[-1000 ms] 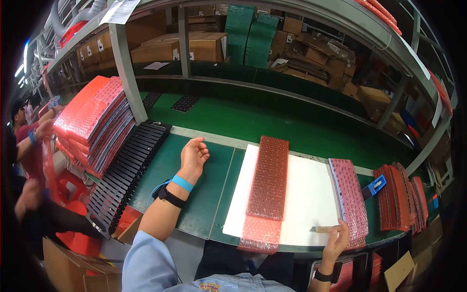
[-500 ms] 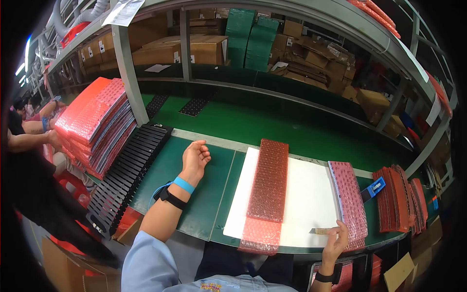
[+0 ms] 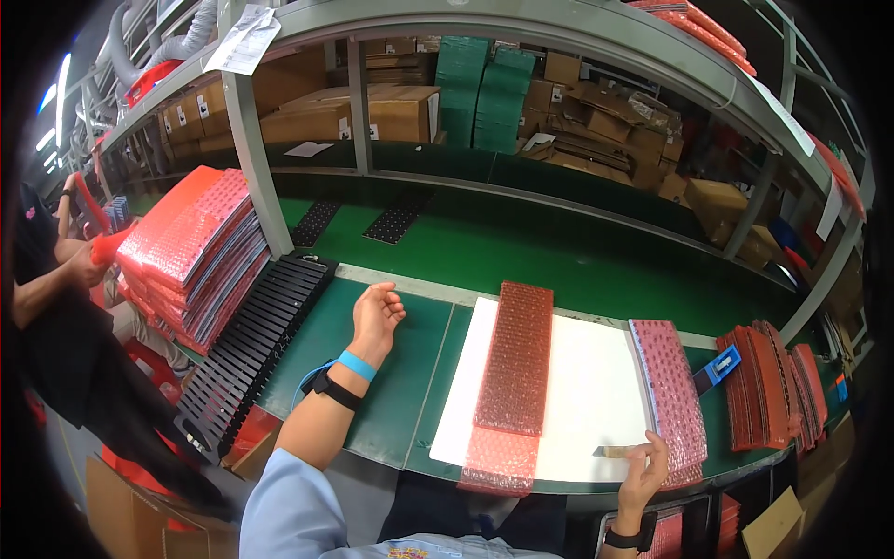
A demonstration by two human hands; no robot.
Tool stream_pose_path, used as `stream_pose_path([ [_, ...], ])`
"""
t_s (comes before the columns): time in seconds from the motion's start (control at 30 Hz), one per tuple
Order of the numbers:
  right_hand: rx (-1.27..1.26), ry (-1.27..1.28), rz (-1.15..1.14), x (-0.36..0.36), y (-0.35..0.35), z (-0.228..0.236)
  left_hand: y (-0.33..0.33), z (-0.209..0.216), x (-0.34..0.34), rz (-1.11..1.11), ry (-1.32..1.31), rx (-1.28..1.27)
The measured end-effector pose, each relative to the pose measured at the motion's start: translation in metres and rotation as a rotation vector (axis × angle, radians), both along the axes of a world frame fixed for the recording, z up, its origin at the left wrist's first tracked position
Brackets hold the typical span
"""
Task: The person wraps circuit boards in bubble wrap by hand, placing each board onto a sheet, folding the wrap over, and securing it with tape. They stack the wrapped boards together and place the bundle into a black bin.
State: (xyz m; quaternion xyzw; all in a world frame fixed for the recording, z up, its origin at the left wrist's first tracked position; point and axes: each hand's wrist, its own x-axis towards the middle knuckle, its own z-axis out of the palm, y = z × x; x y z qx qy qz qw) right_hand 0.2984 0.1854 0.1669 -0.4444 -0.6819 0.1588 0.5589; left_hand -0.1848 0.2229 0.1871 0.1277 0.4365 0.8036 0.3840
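My left hand (image 3: 377, 317) hovers over the green bench left of the white board, palm turned inward and fingers loosely curled, holding nothing I can see. Between the fingers of my right hand (image 3: 643, 464) is a short strip of brownish tape (image 3: 615, 452), above the right part of the white board (image 3: 596, 373). A flat item in red bubble wrap (image 3: 515, 359) lies lengthwise on the board, with a paler length of wrap (image 3: 499, 458) reaching past the near edge. Beside my right hand lies a pink bubble-wrapped stack (image 3: 670, 396).
A blue tape dispenser (image 3: 719, 366) stands near red wrapped packs (image 3: 754, 387) at the right. To the left are a black slotted rack (image 3: 256, 345) and a tall stack of red bubble-wrap packs (image 3: 191, 252). Another person (image 3: 70, 307) stands there. A metal post (image 3: 250, 154) rises behind the rack.
The view has tilted slightly, so the bench sits lower. The other person's hands have shifted and now hold something red. My hands keep nearly the same places.
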Motion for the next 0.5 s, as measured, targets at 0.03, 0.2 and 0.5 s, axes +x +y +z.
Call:
stream_pose_path([
  [0.03,0.002,0.008,-0.008,-0.001,0.0,0.0,0.002,0.001,-0.005,0.028,0.021,0.02],
  [0.2,0.01,0.008,-0.014,0.001,-0.001,-0.003,0.043,0.037,-0.057,0.185,0.527,0.022],
  [0.5,0.014,0.068,-0.041,0.007,-0.003,-0.022,0.143,0.057,-0.112,0.314,1.663,-1.173],
])
